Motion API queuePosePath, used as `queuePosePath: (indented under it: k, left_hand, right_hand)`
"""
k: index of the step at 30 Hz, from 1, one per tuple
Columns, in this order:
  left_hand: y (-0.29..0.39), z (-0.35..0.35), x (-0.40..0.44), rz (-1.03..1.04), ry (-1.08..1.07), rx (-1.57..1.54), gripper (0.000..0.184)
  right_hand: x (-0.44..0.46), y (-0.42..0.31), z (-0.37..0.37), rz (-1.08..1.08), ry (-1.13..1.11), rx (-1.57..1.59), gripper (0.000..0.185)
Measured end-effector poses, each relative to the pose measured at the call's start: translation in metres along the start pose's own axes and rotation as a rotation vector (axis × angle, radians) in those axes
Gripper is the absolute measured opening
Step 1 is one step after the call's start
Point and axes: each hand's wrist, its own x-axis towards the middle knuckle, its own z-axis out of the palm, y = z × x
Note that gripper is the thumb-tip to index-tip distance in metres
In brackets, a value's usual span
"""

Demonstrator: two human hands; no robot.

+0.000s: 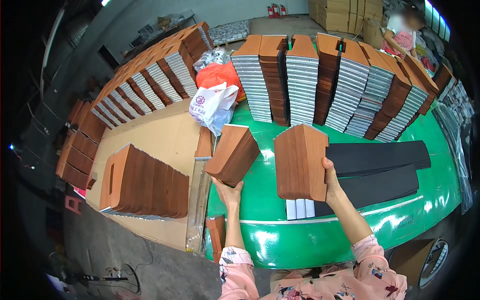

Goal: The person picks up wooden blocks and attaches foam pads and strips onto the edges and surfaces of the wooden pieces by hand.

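Left fingers [229, 186] gripping a tilted wood-grain block stack [233, 154], right fingers [328, 165] clamping an upright wood-grain bundle [301, 162], black flat strips [380, 157] at three o'clock, glossy green counter [265, 240].

Glare on green tabletop [310, 240]; fisheye-curved edges, dark corners.

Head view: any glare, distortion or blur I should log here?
Head view: white glare patches on the green tabletop; strong fisheye bending, with dark corners; bright window at upper right; left hand and right hand reasonably sharp; head of the co-worker blurred out.
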Motion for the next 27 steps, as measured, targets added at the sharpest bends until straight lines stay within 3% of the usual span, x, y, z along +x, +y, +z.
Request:
queuePosePath:
  k: [5, 13, 23, 25, 27]
  left_hand:
    - [-0.004, 0.000, 0.000, 0.076, 0.033, 0.062, 0.096]
    - [0.013, -0.014, -0.063, -0.057, 0.129, 0.292, 0.084]
    - [0.036, -0.045, -0.142, -0.035, 0.189, 0.164, 0.076]
    - [0.035, -0.047, -0.151, -0.012, 0.254, 0.081, 0.066]
    - [0.030, -0.055, -0.164, -0.018, 0.136, 0.186, 0.054]
  right_hand:
    - [0.007, -0.006, 0.008, -0.034, -0.005, -0.008, 0.101]
    - [0.028, -0.026, 0.030, -0.078, 0.006, -0.131, 0.097]
    - [0.101, -0.014, 0.041, -0.004, -0.129, -0.287, 0.096]
    - [0.112, -0.012, 0.050, 0.005, -0.137, -0.293, 0.095]
    - [0.124, -0.006, 0.059, 0.025, -0.094, -0.328, 0.092]
